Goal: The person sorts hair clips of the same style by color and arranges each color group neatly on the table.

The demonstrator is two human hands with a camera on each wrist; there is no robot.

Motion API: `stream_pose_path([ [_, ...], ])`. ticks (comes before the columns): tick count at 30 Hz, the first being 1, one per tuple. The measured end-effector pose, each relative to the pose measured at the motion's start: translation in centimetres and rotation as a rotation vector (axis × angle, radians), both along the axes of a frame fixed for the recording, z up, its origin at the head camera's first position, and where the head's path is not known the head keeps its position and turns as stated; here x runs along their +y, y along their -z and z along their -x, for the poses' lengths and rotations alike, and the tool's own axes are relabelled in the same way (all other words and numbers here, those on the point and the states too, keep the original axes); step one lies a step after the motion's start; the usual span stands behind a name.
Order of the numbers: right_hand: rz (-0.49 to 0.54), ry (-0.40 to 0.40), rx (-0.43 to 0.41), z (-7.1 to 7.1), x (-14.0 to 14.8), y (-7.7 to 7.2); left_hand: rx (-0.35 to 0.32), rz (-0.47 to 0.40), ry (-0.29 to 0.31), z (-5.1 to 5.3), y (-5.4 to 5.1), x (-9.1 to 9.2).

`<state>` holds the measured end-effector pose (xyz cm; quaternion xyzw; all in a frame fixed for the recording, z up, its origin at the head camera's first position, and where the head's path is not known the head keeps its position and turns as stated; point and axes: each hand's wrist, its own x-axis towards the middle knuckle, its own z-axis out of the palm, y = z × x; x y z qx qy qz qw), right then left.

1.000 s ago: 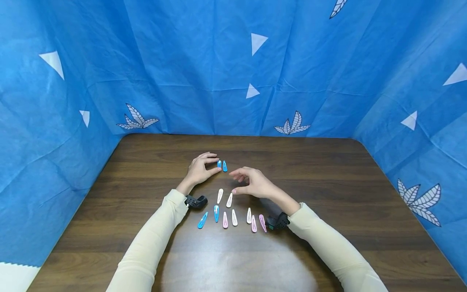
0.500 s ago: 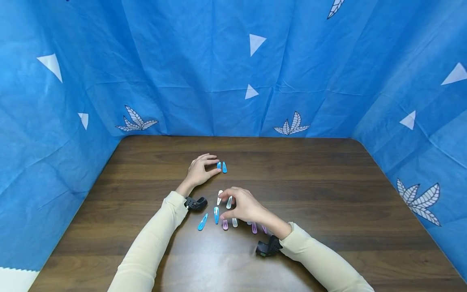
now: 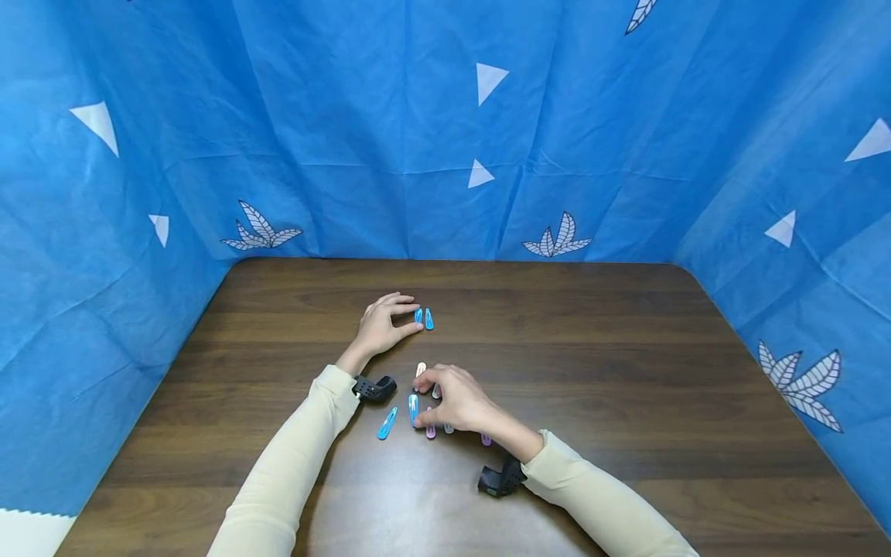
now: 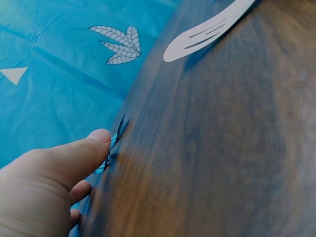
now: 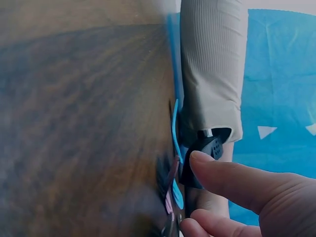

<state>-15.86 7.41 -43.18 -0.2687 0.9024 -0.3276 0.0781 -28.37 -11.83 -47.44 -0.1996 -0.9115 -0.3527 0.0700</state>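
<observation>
My left hand (image 3: 379, 325) is at the far end of the group, thumb and index finger at the two ends of a blue hair clip (image 3: 418, 316). In the left wrist view my thumb tip meets that clip edge-on. A second blue clip (image 3: 428, 319) lies just right of it. My right hand (image 3: 455, 401) hovers over the nearer clips, thumb and index finger spread beside another blue clip (image 3: 414, 408); no grip on it shows. A white clip (image 3: 421, 367) is by the right fingertips. Under the palm, several clips are partly or wholly hidden.
One more blue clip (image 3: 387, 423) lies to the left on the brown wooden table (image 3: 592, 333). A pink clip (image 3: 431, 425), a white clip (image 3: 448, 428) and a purple-pink clip (image 3: 486, 439) show below the right hand. A blue curtain (image 3: 404, 131) surrounds the table.
My right hand has come toward me and left, from beside the white clips to over the nearer blue clip. My left hand has stayed at the far blue clip.
</observation>
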Motion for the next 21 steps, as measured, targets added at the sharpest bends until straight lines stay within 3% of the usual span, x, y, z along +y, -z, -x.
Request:
stream_pose_path([
  [12,-0.017,-0.005,0.027,-0.45,-0.17,0.70,-0.011,0.001,-0.001,-0.05,0.37,0.07],
  [21,-0.097,0.001,0.083,-0.43,-0.34,0.86,0.004,-0.007,0.004,0.07,0.15,0.01],
])
